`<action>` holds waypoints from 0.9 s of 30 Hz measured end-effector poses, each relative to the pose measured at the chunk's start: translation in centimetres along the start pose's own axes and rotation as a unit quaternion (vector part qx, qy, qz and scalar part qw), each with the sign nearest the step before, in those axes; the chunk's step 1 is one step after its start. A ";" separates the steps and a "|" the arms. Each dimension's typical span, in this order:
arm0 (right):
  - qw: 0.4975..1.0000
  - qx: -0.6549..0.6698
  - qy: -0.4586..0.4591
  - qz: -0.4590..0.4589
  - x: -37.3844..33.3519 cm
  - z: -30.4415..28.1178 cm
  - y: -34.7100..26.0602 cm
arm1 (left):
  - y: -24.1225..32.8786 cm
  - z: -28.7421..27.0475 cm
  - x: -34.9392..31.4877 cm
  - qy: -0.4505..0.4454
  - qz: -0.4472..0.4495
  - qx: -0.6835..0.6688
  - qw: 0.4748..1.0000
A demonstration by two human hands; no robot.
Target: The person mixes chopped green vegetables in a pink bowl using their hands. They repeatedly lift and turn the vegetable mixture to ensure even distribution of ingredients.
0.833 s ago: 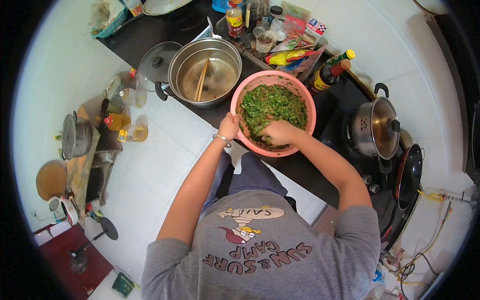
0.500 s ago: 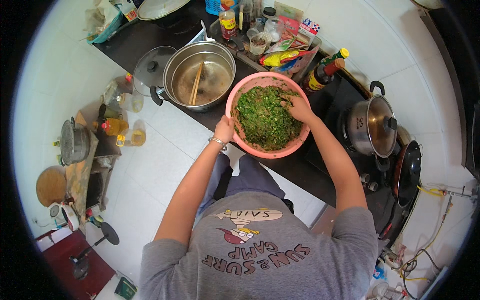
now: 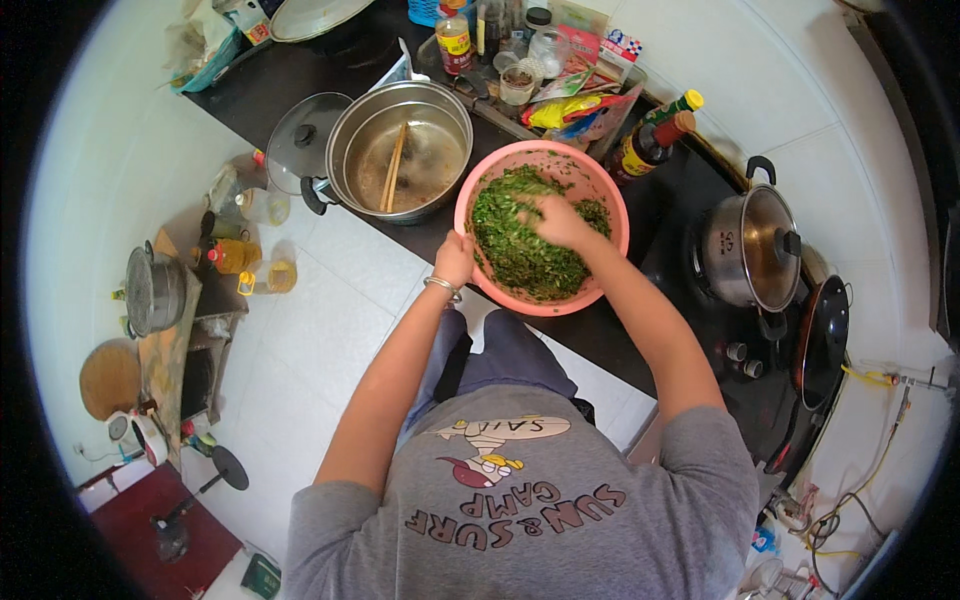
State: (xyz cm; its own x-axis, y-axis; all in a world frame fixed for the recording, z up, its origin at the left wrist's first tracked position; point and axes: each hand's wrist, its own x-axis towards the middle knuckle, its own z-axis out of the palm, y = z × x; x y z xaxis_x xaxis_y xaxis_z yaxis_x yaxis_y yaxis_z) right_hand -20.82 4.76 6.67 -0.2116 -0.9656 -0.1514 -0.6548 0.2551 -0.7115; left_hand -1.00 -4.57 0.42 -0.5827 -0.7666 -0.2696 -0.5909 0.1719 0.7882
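A pink plastic basin (image 3: 618, 215) stands at the counter's front edge, with a heap of finely chopped greens (image 3: 535, 265) inside. My left hand (image 3: 455, 258) is closed round the basin's left rim; a silver bangle circles that wrist. Over the upper middle of the greens is my right hand (image 3: 560, 222), reaching in from the right side. Motion smears its fingers, and I cannot tell whether they hold any of the greens. Just left of the basin is a steel pot (image 3: 345, 150) with cloudy liquid and a pair of wooden chopsticks (image 3: 394, 170) leaning in it.
A glass lid (image 3: 300, 150) lies left of the pot. Seasoning bottles (image 3: 645, 145) and a tray of jars and packets (image 3: 515, 125) line the back. A lidded pot (image 3: 750, 245) and a dark pan (image 3: 823, 340) occupy the right. Oil jugs (image 3: 235, 255) stand at the left.
My right hand has moved left from the basin's right side to the middle of the greens, and the heap has shifted, baring more of the right inner wall. My left hand keeps the rim.
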 end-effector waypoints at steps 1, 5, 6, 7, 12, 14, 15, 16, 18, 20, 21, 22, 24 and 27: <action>0.998 -0.046 0.009 -0.036 -0.8 0.7 -1.0 | -0.2 0.0 0.0 0.002 0.004 -0.001 1.000; 0.971 -0.214 -0.072 -0.082 -3.2 5.0 -1.9 | 0.2 -0.2 -0.1 0.008 0.019 0.006 1.000; 0.966 -0.225 -0.098 -0.077 -3.9 5.6 -2.6 | 0.2 -0.3 -0.1 0.008 0.020 0.002 1.000; 0.967 -0.221 -0.098 -0.076 -4.3 6.4 -2.8 | 0.2 -0.3 0.0 0.007 0.020 0.002 1.000; 0.965 -0.199 -0.164 -0.053 -2.3 6.0 -2.1 | 1.9 -1.1 -0.6 -0.021 -0.028 -0.026 0.999; 0.967 -0.130 -0.209 -0.061 -1.8 3.1 -3.9 | -1.2 0.0 0.7 -0.025 -0.033 -0.033 0.999; 0.984 -0.061 -0.140 -0.087 -2.1 1.7 -3.9 | 0.0 -0.3 0.2 -0.025 -0.023 -0.013 0.999; 0.991 0.009 -0.070 -0.113 -2.3 0.6 -3.5 | 0.9 -0.5 -0.1 -0.024 -0.014 0.007 1.000; 0.997 0.041 -0.017 -0.062 -1.8 -2.1 -2.9 | 0.6 -0.6 -0.1 -0.017 -0.010 0.003 1.000; 0.999 0.044 0.005 0.019 -0.1 -3.7 -0.7 | 1.2 -1.0 -0.4 -0.020 -0.022 -0.007 1.000; 0.991 0.024 -0.028 0.127 1.1 -4.1 0.2 | 1.2 -1.0 -0.4 -0.025 -0.031 -0.013 0.999; 0.971 0.003 -0.060 0.233 2.4 -4.3 1.1 | 1.2 -1.0 -0.4 -0.030 -0.040 -0.020 0.999; 0.936 0.004 -0.075 0.343 4.4 -2.8 3.9 | 1.2 -0.9 -0.2 -0.028 -0.033 -0.015 0.999; 0.922 0.115 -0.033 0.367 6.2 0.3 6.7 | 1.3 -0.6 -0.3 -0.020 -0.019 0.004 1.000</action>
State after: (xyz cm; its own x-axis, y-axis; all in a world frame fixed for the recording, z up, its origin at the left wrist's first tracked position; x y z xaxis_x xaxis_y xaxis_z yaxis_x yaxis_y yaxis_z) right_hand -26.28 0.45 0.74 -0.4869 -0.5399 -0.6866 -0.1794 0.8312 -0.5263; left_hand -1.26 -4.45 1.81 -0.5813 -0.7477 -0.3210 -0.6176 0.1485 0.7724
